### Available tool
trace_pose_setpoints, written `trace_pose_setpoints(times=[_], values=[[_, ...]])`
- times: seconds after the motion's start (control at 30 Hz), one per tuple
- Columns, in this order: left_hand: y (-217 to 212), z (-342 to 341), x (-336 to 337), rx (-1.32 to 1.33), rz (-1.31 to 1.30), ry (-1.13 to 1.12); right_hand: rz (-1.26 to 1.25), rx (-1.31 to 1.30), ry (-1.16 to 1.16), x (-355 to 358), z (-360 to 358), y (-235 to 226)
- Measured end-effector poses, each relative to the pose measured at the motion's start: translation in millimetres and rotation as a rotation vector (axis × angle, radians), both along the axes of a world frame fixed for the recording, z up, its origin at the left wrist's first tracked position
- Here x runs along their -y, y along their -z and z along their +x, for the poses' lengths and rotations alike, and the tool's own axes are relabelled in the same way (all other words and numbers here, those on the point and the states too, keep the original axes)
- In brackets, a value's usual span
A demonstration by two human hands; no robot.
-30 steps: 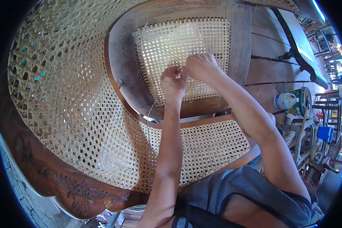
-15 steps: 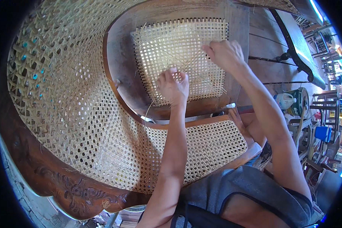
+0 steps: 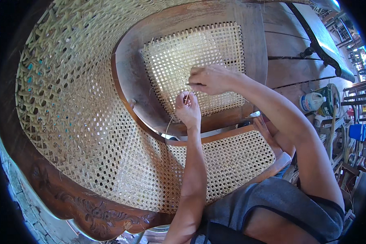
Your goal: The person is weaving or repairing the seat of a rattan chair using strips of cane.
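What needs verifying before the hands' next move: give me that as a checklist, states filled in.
1. Left hand has the thin strand between thumb and fingers: ok.
2. Right hand is over the woven cane panel: ok.
3. What the right hand's curled fingers grip: cannot tell.
4. Fingertips of the two hands clear of each other: cannot tell; they look very close.
5. Panel's lower left edge free of trailing cane: not ok, a loose strand hangs there.
6. White jug well away from the panel: ok.
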State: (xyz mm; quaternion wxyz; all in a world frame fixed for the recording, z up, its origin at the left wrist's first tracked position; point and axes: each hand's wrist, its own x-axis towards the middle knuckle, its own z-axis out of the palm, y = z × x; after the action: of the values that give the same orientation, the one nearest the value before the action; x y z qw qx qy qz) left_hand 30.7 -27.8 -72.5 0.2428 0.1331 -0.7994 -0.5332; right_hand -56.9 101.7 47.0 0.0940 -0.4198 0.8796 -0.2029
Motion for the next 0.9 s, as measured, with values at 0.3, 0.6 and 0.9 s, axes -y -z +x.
trace_pose_setpoints(times=[0.3,0.6,0.9], values=[[3,-2,-3,-0.005,-0.057,-0.055,0.659,-0.223,0.064,-45,-52,-61],[-54,-33,-28,-0.418,-0.194,-0.014,0.409,-0.385,0.225,-84,-17,-123],[-128,-26,9,-0.218,0.379,0.289,-0.145,0.392,0.733,-55,22,-121]])
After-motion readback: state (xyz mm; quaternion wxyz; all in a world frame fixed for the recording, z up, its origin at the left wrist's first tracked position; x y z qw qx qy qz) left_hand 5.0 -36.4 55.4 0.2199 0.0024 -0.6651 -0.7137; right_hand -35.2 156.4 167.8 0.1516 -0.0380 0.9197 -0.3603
